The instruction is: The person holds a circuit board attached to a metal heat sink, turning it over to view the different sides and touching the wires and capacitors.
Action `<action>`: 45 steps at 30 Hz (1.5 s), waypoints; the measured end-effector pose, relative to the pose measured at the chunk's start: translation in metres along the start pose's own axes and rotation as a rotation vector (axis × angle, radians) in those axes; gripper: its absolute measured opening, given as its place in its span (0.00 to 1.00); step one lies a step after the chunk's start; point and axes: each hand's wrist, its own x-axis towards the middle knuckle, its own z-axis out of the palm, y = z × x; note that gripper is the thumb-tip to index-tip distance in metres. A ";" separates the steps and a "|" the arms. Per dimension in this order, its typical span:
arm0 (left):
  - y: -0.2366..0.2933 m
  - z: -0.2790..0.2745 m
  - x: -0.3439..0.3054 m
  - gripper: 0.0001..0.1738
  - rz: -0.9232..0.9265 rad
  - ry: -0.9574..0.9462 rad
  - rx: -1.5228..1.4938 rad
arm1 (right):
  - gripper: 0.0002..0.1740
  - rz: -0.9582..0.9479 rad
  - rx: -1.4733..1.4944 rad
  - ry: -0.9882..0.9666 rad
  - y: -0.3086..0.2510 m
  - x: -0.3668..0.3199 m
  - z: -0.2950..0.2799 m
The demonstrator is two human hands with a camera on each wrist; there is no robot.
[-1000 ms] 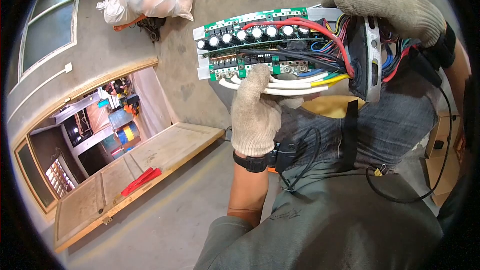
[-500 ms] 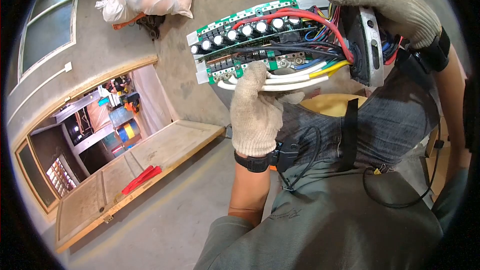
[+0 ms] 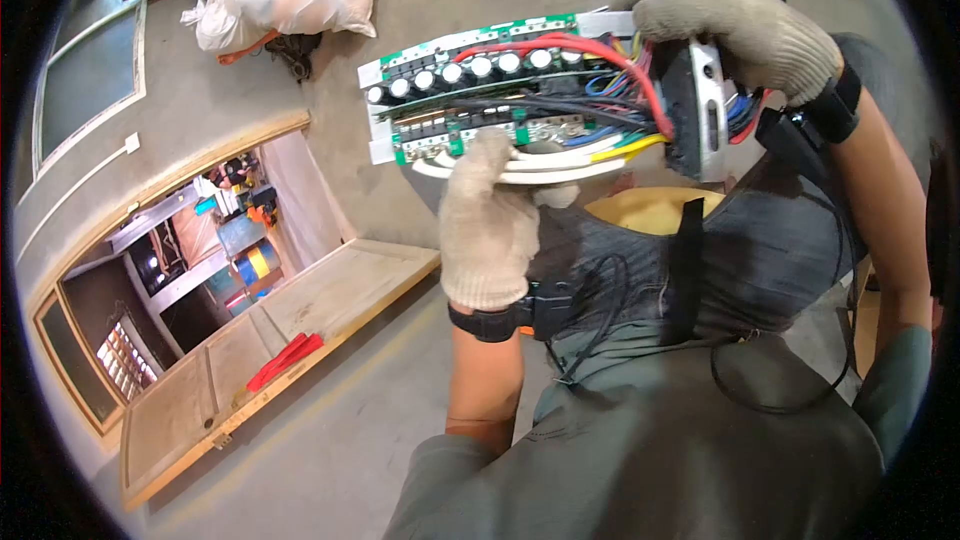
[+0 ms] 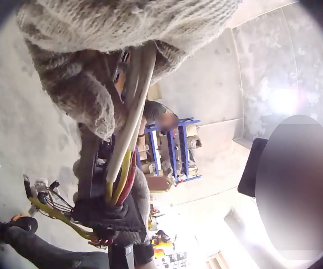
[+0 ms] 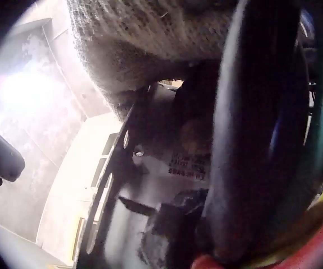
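In the head view both hands wear knit work gloves and hold up a controller circuit board (image 3: pixel 455 140) with a row of round capacitors (image 3: pixel 481 67). My left hand (image 3: pixel 488 225) grips its near long edge, thumb on top, by the thick white wires (image 3: pixel 570 172), which also run below the glove in the left wrist view. My right hand (image 3: pixel 745 35) grips the far part of the metal end plate (image 3: pixel 710 120); its fingertips are partly hidden. A red cable (image 3: pixel 645 85) and a yellow wire (image 3: pixel 640 147) run to that plate. Close by the right wrist camera passes a black cable (image 5: pixel 245 140).
A wooden door (image 3: pixel 345 300) stands open at left with a red strip (image 3: pixel 285 360) on it. A white sack (image 3: pixel 300 0) lies by the wall. Below the board shows a yellow round surface (image 3: pixel 655 210). Blue shelves (image 4: pixel 175 154) and another person appear in the left wrist view.
Both hands and the board have shifted left in the head view, after rising slightly and dropping back. The end plate has turned a little. Both hands keep their hold.
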 end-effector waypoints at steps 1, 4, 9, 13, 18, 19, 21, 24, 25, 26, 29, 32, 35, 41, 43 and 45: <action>0.000 -0.002 0.002 0.18 -0.008 -0.008 -0.006 | 0.19 0.018 0.049 0.025 -0.001 -0.005 0.003; -0.001 -0.005 0.002 0.18 -0.001 0.023 0.031 | 0.18 -0.052 0.002 0.028 0.005 -0.007 0.006; -0.003 -0.006 0.002 0.19 -0.015 0.052 0.079 | 0.18 0.050 0.103 -0.015 0.007 -0.008 0.006; -0.004 -0.003 0.000 0.19 -0.007 0.042 0.084 | 0.27 -0.005 0.061 -0.093 0.013 -0.006 -0.002; -0.003 0.000 0.001 0.19 -0.025 0.032 0.081 | 0.27 0.127 0.136 -0.029 0.011 -0.010 0.001; -0.004 0.002 0.001 0.18 -0.026 0.027 0.081 | 0.27 0.128 0.135 -0.026 0.012 -0.010 -0.001; -0.005 0.003 0.002 0.18 -0.018 0.023 0.086 | 0.28 0.137 0.024 -0.015 0.014 -0.010 -0.003; -0.007 -0.004 0.006 0.17 -0.008 -0.006 0.092 | 0.29 0.109 0.030 -0.027 0.008 -0.012 0.001; -0.008 -0.006 0.007 0.17 -0.004 -0.039 0.091 | 0.29 0.109 0.025 -0.027 0.006 -0.014 0.002; -0.009 -0.006 0.008 0.17 -0.002 -0.041 0.086 | 0.28 0.052 -0.005 -0.013 0.002 -0.016 0.005; -0.009 -0.007 0.009 0.18 0.019 0.023 0.093 | 0.30 -0.053 -0.186 0.003 -0.006 -0.021 0.005; -0.009 -0.021 0.013 0.21 -0.034 -0.163 0.170 | 0.35 -0.031 -0.354 -0.033 -0.009 -0.021 -0.002; -0.009 -0.020 0.012 0.22 -0.031 -0.197 0.141 | 0.37 -0.062 -0.395 -0.003 -0.011 -0.021 -0.002; -0.016 -0.028 0.016 0.23 0.047 -0.232 0.081 | 0.45 -0.220 -0.424 0.003 -0.010 -0.022 -0.004; -0.018 -0.027 0.018 0.22 0.084 -0.230 0.086 | 0.42 -0.398 -0.550 0.029 -0.008 -0.020 -0.007; -0.017 -0.023 0.013 0.18 0.107 -0.186 0.058 | 0.43 -0.395 -0.553 0.008 -0.010 -0.020 -0.007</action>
